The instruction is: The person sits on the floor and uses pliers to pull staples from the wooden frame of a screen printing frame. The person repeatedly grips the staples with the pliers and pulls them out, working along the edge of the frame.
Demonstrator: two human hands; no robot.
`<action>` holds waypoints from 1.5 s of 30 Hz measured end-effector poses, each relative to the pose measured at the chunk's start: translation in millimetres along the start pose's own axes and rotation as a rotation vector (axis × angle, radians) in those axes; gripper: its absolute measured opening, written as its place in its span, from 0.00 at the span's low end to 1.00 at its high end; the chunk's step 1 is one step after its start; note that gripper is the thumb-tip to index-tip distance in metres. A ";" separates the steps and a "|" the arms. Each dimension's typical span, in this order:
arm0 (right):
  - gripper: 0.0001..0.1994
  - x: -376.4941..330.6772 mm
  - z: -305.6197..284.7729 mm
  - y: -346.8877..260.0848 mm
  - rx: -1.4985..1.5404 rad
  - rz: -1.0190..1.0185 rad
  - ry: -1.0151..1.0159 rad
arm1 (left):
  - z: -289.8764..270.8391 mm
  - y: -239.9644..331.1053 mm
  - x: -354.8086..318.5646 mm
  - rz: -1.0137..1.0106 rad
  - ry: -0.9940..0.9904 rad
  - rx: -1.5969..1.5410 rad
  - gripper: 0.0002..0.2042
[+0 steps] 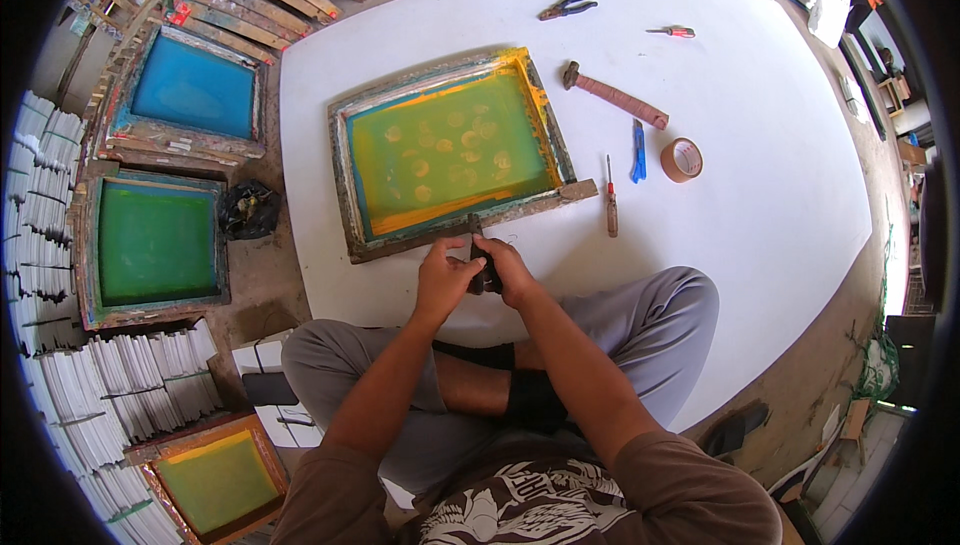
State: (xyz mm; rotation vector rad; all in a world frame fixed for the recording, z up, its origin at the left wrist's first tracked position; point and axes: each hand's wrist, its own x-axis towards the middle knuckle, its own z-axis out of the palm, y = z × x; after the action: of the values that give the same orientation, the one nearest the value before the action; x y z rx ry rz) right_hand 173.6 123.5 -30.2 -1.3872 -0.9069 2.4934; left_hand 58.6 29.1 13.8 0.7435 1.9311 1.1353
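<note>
White board point(760, 145) covers the floor and carries everything. On it lies a wooden frame point(455, 153) with yellow-green mesh, its near edge just ahead of the hands. Right of the frame lie a hammer point(615, 95), a tape roll point(681, 159), a blue cutter point(637, 151) and a screwdriver point(610, 203). Left hand point(445, 275) and right hand point(508, 270) meet, fingers pressed around a small dark tool point(484, 275) touching the frame's near rail.

Printing screens on the board and floor

Yellow-green framed screen point(452, 152) lies centre; blue screen point(193, 88) far left, green screen point(155, 241) left, yellow screen point(217, 481) near left.
</note>
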 end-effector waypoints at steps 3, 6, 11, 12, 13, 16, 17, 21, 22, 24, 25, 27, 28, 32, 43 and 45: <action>0.18 5.2 3.6 6.0 0.167 -0.011 -0.012 | 5.5 6.7 -2.9 -0.156 -0.095 -0.250 0.23; 0.18 -5.9 9.1 -1.1 0.055 -0.064 -0.048 | 4.1 5.9 -3.8 -0.112 -0.078 -0.223 0.24; 0.17 7.8 -2.7 10.5 -0.055 -0.127 -0.003 | -1.0 -2.6 2.1 -0.202 -0.132 -0.272 0.25; 0.17 11.4 -7.2 13.8 -0.092 -0.141 -0.002 | -3.5 2.4 3.1 -0.231 -0.148 -0.277 0.25; 0.17 10.9 -5.2 13.4 -0.162 -0.164 0.038 | -8.4 4.3 5.3 -0.217 -0.160 -0.239 0.25; 0.15 4.6 4.6 9.5 -0.481 -0.263 0.185 | -18.5 5.8 10.7 -0.189 -0.160 -0.158 0.28; 0.15 -4.4 11.0 3.5 -0.659 -0.318 0.252 | -20.0 5.3 11.2 -0.188 -0.135 -0.154 0.28; 0.12 2.5 8.3 13.6 -0.901 -0.460 0.401 | -18.4 6.4 12.5 -0.178 -0.058 -0.143 0.27; 0.12 5.0 5.4 14.0 -0.699 -0.407 0.325 | -18.0 5.3 12.6 -0.203 -0.083 -0.112 0.25; 0.10 7.7 -6.4 12.5 -0.295 -0.296 0.172 | -15.3 2.0 12.4 -0.252 -0.133 -0.050 0.23; 0.11 5.7 -8.5 10.0 -0.265 -0.297 0.152 | -13.4 0.0 10.9 -0.266 -0.182 -0.073 0.21; 0.15 2.7 -10.9 4.8 -0.206 -0.298 0.112 | -6.5 -4.8 6.9 -0.291 -0.278 -0.122 0.18; 0.14 2.6 -10.8 2.6 -0.262 -0.331 0.123 | 0.6 -12.2 5.1 -0.254 -0.285 -0.189 0.17; 0.14 25.1 -15.6 15.6 -0.321 -0.562 0.188 | 12.4 -24.2 4.0 -0.133 -0.304 -0.183 0.14; 0.15 28.8 -22.8 22.2 -0.510 -0.503 0.153 | -1.4 -27.4 -0.8 -0.169 -0.296 -0.001 0.13; 0.15 25.9 -19.8 17.4 -0.530 -0.529 0.151 | -1.1 -24.3 -1.2 -0.173 -0.281 -0.016 0.13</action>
State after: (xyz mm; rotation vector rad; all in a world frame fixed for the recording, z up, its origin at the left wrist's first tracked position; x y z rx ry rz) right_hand 177.8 128.4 -66.6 -1.2149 -1.7154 1.8015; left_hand 55.8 17.2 -7.3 0.6743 1.7119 0.8891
